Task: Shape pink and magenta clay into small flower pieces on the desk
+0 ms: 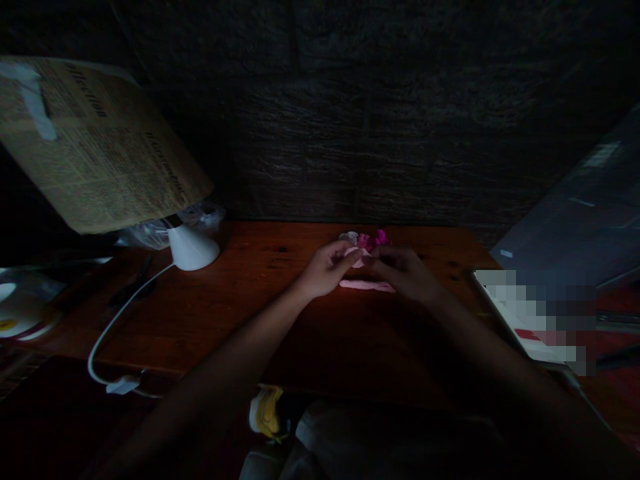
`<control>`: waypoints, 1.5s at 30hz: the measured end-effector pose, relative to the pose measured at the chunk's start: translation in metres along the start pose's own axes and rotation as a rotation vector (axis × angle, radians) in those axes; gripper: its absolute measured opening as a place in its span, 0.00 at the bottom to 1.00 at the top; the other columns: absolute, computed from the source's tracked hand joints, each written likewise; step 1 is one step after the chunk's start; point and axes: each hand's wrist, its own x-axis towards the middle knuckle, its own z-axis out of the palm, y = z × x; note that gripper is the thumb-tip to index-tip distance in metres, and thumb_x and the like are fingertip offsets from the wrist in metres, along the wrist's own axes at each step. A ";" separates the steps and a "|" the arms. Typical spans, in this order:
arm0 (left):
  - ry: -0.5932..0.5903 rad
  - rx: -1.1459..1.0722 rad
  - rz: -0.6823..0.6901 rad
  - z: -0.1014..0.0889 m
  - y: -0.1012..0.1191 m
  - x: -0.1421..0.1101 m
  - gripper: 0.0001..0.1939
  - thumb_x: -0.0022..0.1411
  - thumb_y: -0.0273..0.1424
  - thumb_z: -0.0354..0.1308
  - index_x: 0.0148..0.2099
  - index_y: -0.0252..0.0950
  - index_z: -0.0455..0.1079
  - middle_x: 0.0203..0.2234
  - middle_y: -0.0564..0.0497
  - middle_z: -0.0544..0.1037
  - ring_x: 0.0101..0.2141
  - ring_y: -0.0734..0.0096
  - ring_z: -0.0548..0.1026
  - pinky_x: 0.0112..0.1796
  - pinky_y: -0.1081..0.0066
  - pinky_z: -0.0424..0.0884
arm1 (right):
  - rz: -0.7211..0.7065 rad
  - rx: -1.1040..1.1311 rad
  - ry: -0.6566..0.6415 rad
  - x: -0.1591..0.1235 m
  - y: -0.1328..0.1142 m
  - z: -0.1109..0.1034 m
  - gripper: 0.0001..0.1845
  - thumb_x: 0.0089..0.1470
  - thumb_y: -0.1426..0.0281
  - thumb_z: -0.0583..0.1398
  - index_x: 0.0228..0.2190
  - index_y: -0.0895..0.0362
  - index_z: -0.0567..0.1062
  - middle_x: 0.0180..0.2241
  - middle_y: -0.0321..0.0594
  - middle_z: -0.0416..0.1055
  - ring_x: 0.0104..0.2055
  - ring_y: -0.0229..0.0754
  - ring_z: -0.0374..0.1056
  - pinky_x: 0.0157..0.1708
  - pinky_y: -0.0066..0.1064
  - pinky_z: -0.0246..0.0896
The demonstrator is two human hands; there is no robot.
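Note:
Between both hands is a pale pink piece of what looks like modelling clay (357,258), pinched above the wooden table. My left hand (326,268) grips its left side, with the thumb across the front. From the right, the fingertips of my right hand (400,270) press on the same piece and are partly in shadow. A long pink clay roll (367,286) lies on the table just below the hands. Behind them are a magenta lump (383,237), a darker pink lump (365,241) and a whitish lump (350,237), partly hidden by the fingers.
A lamp with a white base (193,248) and paper shade (110,147) stands left, its white cord (107,331) running over the wooden table (240,293). Dark scissors-like handles (133,293) lie near it. A pixelated flat device (530,320) sits right. A dark wall (320,133) rises behind.

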 end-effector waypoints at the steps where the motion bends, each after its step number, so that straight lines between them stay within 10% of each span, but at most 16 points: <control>1: 0.014 0.007 0.005 0.000 0.001 0.000 0.19 0.57 0.46 0.63 0.32 0.34 0.71 0.26 0.53 0.73 0.29 0.76 0.70 0.33 0.75 0.65 | 0.021 0.018 -0.001 0.000 0.000 0.000 0.19 0.49 0.53 0.65 0.27 0.58 0.78 0.24 0.35 0.71 0.27 0.37 0.63 0.29 0.29 0.58; 21: 0.067 0.027 -0.057 -0.003 0.002 -0.001 0.18 0.57 0.46 0.62 0.31 0.35 0.72 0.18 0.55 0.68 0.25 0.76 0.67 0.26 0.74 0.60 | 0.246 0.355 0.104 0.000 -0.004 0.003 0.20 0.36 0.59 0.73 0.31 0.58 0.81 0.25 0.34 0.73 0.23 0.32 0.61 0.27 0.29 0.57; 45: 0.121 0.096 -0.009 -0.002 0.001 -0.001 0.16 0.59 0.45 0.61 0.31 0.36 0.69 0.21 0.56 0.69 0.28 0.75 0.69 0.30 0.74 0.63 | 0.151 0.050 -0.019 -0.001 0.001 0.002 0.25 0.44 0.47 0.67 0.24 0.58 0.77 0.23 0.36 0.71 0.25 0.36 0.65 0.26 0.29 0.58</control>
